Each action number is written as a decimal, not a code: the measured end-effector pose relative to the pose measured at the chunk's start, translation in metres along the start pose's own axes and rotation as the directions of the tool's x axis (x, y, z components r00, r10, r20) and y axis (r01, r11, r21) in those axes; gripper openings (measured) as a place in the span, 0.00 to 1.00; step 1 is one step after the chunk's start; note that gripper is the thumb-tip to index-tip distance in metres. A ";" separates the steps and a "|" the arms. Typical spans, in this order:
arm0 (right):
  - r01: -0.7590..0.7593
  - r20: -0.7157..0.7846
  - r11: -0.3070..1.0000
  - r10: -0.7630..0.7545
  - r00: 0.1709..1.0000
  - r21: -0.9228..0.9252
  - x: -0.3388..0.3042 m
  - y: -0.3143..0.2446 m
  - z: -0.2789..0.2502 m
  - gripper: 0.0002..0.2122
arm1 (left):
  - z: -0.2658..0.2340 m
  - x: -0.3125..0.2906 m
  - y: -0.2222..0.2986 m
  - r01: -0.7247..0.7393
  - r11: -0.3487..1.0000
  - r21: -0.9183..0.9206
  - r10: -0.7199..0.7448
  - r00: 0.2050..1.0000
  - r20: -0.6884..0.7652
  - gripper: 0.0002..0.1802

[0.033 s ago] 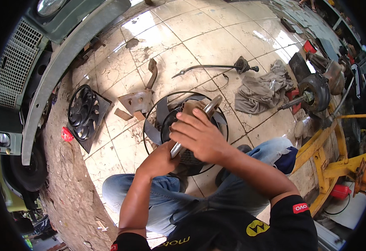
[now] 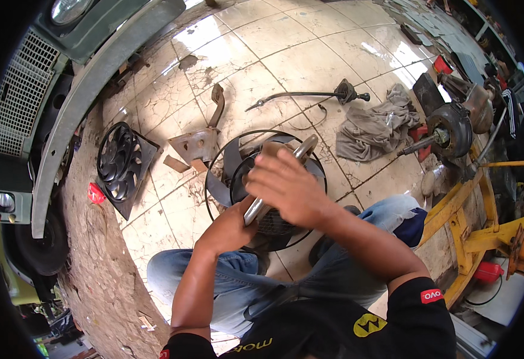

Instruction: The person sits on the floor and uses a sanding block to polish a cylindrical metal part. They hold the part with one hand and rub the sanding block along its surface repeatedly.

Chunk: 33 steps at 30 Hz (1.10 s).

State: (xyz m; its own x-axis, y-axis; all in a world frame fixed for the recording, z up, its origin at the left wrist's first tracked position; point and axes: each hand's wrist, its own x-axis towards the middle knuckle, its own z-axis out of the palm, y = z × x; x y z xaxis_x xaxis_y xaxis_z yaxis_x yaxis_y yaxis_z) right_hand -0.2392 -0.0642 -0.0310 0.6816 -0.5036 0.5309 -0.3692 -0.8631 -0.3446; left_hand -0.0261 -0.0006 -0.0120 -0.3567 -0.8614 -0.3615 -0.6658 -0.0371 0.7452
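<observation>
My left hand (image 2: 229, 228) is closed around the lower end of a shiny, curved metal piece (image 2: 306, 147). Much of this piece is behind my hands, so its full shape cannot be made out. Across it lies my right hand (image 2: 289, 190), fingers stretched out and slightly blurred, touching the metal. Something brownish shows just past my right fingertips. Beneath both hands, between my legs, a large fan with a thin black ring (image 2: 207, 173) rests on the tiled floor; my hands cover its middle.
A smaller black fan (image 2: 119, 161) and a rusty pedal bracket (image 2: 195, 145) lie left. Ahead are a lever with a rod (image 2: 310, 94) and a grey rag (image 2: 372, 128). Right stand a drum-like part (image 2: 450, 130) and a yellow frame (image 2: 462, 236). A vehicle bumper (image 2: 73, 113) borders the left.
My right hand has shifted slightly over the metal piece, and its fingers are now blurred. My left hand keeps its grip.
</observation>
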 end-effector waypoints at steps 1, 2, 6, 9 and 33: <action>-0.193 -0.039 0.981 0.194 0.980 0.007 -0.001 0.009 -0.001 0.23 | 0.002 -0.001 0.000 -0.024 0.999 -0.021 0.024 1.000 -0.008 0.44; -0.366 -0.074 0.931 0.366 0.928 0.017 0.002 0.016 -0.004 0.23 | 0.003 0.001 0.001 -0.050 0.998 -0.045 0.049 0.998 -0.031 0.44; -0.098 -0.048 0.994 0.100 0.994 0.038 0.001 -0.012 0.001 0.23 | 0.000 -0.001 0.006 0.034 0.999 -0.016 -0.034 0.999 0.016 0.45; -0.166 -0.077 0.985 0.170 0.982 0.052 0.008 0.015 -0.004 0.24 | -0.004 0.000 0.005 0.076 0.997 -0.011 -0.075 0.997 0.033 0.46; -0.228 -0.092 0.972 0.223 0.971 -0.049 0.006 0.005 0.001 0.30 | -0.013 0.001 0.003 0.069 0.997 -0.046 -0.069 0.998 -0.005 0.44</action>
State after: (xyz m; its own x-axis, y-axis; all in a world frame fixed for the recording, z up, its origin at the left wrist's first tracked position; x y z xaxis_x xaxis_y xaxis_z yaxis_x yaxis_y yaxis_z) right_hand -0.2358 -0.0712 -0.0303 0.5215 -0.6845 0.5094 -0.5456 -0.7265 -0.4177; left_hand -0.0198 -0.0086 -0.0033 -0.3063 -0.8596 -0.4090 -0.6578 -0.1194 0.7436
